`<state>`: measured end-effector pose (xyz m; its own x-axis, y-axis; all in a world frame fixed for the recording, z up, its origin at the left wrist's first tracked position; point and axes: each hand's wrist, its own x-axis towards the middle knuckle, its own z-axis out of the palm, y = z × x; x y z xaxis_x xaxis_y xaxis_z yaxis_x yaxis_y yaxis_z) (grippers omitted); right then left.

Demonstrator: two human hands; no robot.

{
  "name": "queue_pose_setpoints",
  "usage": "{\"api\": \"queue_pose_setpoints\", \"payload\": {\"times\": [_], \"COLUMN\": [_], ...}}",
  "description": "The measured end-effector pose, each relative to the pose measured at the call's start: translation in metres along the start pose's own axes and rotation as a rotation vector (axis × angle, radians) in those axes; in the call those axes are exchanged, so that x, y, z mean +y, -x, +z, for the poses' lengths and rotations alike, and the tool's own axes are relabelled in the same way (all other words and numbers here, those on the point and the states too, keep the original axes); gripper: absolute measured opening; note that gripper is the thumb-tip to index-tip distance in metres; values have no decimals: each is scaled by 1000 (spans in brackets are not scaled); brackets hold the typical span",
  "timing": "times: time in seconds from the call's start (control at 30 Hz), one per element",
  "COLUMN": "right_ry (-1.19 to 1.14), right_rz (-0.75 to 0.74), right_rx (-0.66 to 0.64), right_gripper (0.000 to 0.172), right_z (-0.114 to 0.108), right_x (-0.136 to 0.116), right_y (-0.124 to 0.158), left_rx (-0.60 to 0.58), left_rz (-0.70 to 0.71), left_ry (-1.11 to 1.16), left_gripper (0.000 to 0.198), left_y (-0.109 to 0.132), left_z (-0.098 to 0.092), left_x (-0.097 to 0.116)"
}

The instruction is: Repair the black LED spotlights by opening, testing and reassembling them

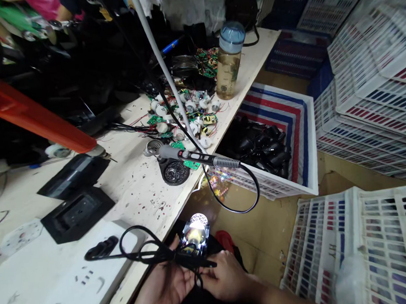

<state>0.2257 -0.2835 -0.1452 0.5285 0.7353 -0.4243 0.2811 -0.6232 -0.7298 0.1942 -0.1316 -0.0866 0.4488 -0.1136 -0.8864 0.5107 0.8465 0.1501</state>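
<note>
- Glowing brightly, the small lit lamp module sits just off the workbench edge, low in the picture, lens end pointing up and away from the person.
- Left hand cradles it from below-left, fingers curled up around its base with the black cable bunched against them.
- Right hand closes in from the right, fingertips pinching the cable's thin black end right at the module's foot.
- Both hands touch it; the left carries it.
- Cable loops left onto the white power strip, ending at a black plug.
- Further out, a soldering iron overhangs the edge.
- Hard to tell: the module's underside and the exact joint are hidden by fingers, and the wrists are cut off.
</note>
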Motion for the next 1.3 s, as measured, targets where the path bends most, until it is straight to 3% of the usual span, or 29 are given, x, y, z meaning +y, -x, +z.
{"api": "queue_pose_setpoints", "payload": {"times": [0.97,1.3], "right_ry": [-14,-37], "right_rz": [-5,1], "right_rx": [51,43], "right_gripper": [28,27], "right_z": [7,4], "right_x": [7,6], "right_y": [-1,-1], "left_rx": [-10,35], "left_rz": [15,21], "left_ry": [32,50], "left_gripper": [25,21], "left_y": [-1,2], "left_z": [-1,2], "left_x": [0,0]}}
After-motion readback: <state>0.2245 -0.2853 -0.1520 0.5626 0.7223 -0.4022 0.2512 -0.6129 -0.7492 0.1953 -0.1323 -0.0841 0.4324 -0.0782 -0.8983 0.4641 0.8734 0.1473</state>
